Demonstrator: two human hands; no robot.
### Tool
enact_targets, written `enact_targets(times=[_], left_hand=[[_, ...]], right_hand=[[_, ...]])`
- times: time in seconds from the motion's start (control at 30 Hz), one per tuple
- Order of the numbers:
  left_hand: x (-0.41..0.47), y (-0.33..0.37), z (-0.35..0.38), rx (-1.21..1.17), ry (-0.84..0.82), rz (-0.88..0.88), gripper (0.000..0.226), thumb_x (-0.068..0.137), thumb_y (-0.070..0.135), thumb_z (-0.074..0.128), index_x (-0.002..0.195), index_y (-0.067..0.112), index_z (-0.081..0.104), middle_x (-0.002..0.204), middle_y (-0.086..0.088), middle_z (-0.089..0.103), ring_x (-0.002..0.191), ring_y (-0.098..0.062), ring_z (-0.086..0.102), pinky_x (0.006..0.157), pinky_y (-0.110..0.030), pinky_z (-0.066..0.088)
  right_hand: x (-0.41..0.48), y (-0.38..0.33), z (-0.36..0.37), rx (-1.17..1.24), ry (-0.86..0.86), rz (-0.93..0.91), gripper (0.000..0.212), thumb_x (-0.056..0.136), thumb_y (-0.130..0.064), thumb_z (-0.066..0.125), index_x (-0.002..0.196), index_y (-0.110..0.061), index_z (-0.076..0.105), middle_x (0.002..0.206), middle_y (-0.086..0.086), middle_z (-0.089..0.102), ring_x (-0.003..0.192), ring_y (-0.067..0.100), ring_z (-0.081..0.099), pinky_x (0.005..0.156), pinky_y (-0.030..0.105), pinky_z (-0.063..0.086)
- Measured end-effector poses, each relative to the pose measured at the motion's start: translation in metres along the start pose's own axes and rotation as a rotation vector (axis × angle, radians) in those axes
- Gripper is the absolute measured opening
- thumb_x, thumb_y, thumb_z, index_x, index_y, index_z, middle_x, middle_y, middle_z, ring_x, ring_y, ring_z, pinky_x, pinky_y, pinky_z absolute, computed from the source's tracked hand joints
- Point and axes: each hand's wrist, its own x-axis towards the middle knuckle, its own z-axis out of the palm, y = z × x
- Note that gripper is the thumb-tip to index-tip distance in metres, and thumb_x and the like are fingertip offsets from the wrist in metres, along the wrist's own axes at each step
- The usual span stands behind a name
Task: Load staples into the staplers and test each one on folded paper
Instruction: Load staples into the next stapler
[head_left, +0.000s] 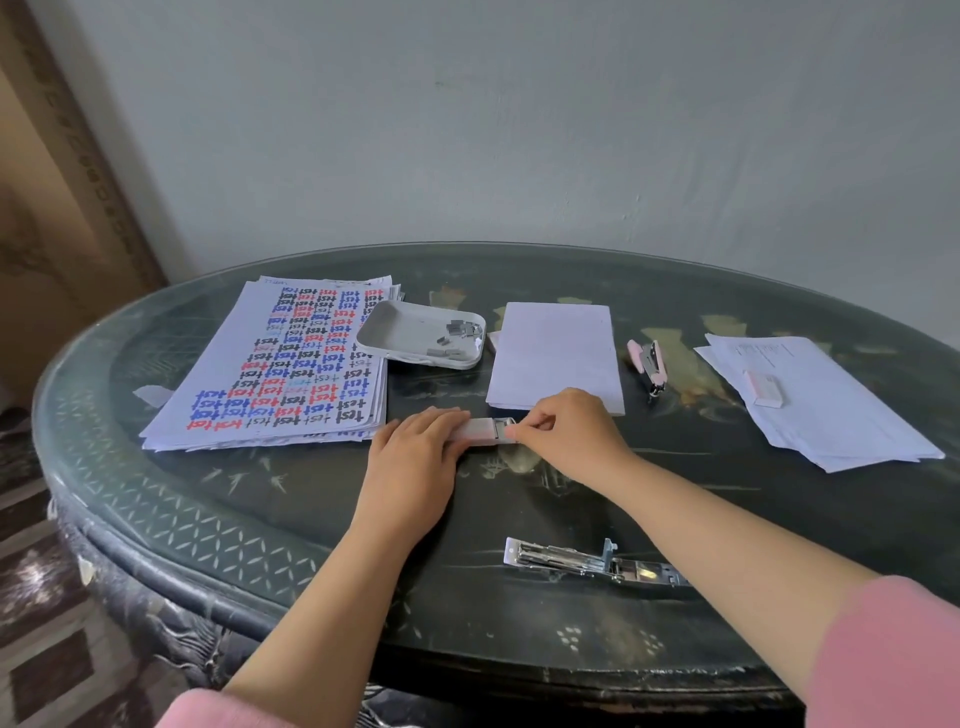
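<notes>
A pale pink stapler (480, 430) lies on the dark table between my hands. My left hand (415, 457) holds its left end, fingers curled over the body. My right hand (563, 431) pinches at its metal right end, where something small sits between thumb and fingertips. A silver stapler (587, 564) lies opened out near the front edge. A small pink stapler (647, 364) lies to the right of a folded white paper (558, 358). A white tray (421, 335) holds several loose staple strips (460, 330).
A stack of sheets printed with red, blue and black "test" words (291, 369) lies at the left. More white sheets (815, 400) lie at the right with a small staple box (763, 387) on top. The round table's rim (171, 525) curves near me.
</notes>
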Motion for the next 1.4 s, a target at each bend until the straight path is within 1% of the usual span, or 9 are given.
enact_targets(times=[0.2,0.4,0.6,0.8,0.97,1.03,1.13,1.27,1.4], left_hand=[[0.001,-0.001,0.001,0.007,-0.004,0.002,0.031,0.097,0.031,0.049,0.127,0.029,0.056,0.132,0.015,0.056,0.128,-0.008,0.045,0.109,-0.035,0.026],[0.001,0.000,0.001,0.011,-0.004,0.002,0.032,0.097,0.033,0.049,0.128,0.029,0.056,0.133,0.015,0.056,0.127,-0.008,0.045,0.110,-0.035,0.026],[0.001,0.000,0.002,0.014,0.000,0.001,0.033,0.097,0.034,0.049,0.128,0.029,0.056,0.133,0.014,0.056,0.128,-0.008,0.045,0.110,-0.034,0.025],[0.000,0.000,0.001,0.020,0.002,0.004,0.033,0.097,0.034,0.049,0.128,0.029,0.056,0.133,0.014,0.056,0.127,-0.009,0.046,0.110,-0.036,0.027],[0.000,0.000,0.002,0.025,-0.001,-0.003,0.033,0.097,0.034,0.048,0.129,0.029,0.055,0.133,0.015,0.056,0.128,-0.008,0.045,0.110,-0.035,0.025],[0.000,0.000,0.002,0.024,0.000,-0.005,0.032,0.097,0.034,0.048,0.128,0.029,0.055,0.133,0.014,0.056,0.128,-0.008,0.045,0.111,-0.035,0.025],[0.000,0.000,0.002,0.019,0.006,-0.002,0.032,0.097,0.033,0.049,0.128,0.028,0.056,0.132,0.014,0.056,0.128,-0.009,0.045,0.110,-0.036,0.025],[-0.001,0.001,0.002,0.028,0.001,-0.005,0.033,0.098,0.034,0.047,0.129,0.029,0.054,0.133,0.015,0.055,0.129,-0.008,0.043,0.111,-0.035,0.024],[-0.001,0.001,0.002,0.026,-0.002,-0.005,0.033,0.098,0.034,0.047,0.129,0.029,0.054,0.133,0.014,0.055,0.130,-0.008,0.043,0.111,-0.036,0.025]], right_hand=[[0.013,-0.008,0.003,0.190,-0.082,0.335,0.031,0.076,-0.032,0.078,0.086,-0.003,0.074,0.084,0.009,0.072,0.080,0.025,0.067,0.071,0.036,0.055],[0.017,-0.015,-0.001,0.277,-0.094,0.481,0.036,0.074,-0.018,0.075,0.062,-0.011,0.042,0.055,0.005,0.040,0.046,0.019,0.036,0.045,0.024,0.029],[0.018,-0.014,0.000,0.453,-0.034,0.544,0.025,0.073,-0.015,0.074,0.074,-0.009,0.050,0.072,0.008,0.050,0.060,0.022,0.046,0.049,0.026,0.036],[0.014,-0.017,0.001,0.412,0.007,0.496,0.028,0.076,-0.017,0.075,0.091,0.004,0.066,0.075,0.011,0.061,0.058,0.017,0.050,0.048,0.022,0.035],[0.009,-0.024,-0.001,0.223,0.055,0.357,0.021,0.081,-0.016,0.070,0.074,0.004,0.066,0.085,0.013,0.070,0.080,0.024,0.064,0.065,0.026,0.049],[0.008,-0.024,-0.001,0.151,0.059,0.292,0.015,0.084,-0.013,0.066,0.091,-0.001,0.071,0.103,0.009,0.069,0.095,0.023,0.064,0.074,0.027,0.049],[0.007,-0.022,-0.001,0.117,0.012,0.191,0.031,0.090,-0.009,0.058,0.118,-0.019,0.066,0.129,0.000,0.059,0.112,0.020,0.057,0.088,0.025,0.044],[0.005,-0.018,-0.003,0.056,-0.088,0.112,0.033,0.096,-0.005,0.047,0.118,-0.017,0.068,0.129,0.002,0.061,0.115,0.020,0.056,0.092,0.021,0.038],[0.004,-0.016,-0.006,0.021,-0.119,0.093,0.027,0.093,-0.010,0.058,0.119,-0.011,0.067,0.126,0.006,0.063,0.110,0.020,0.059,0.095,0.026,0.044]])
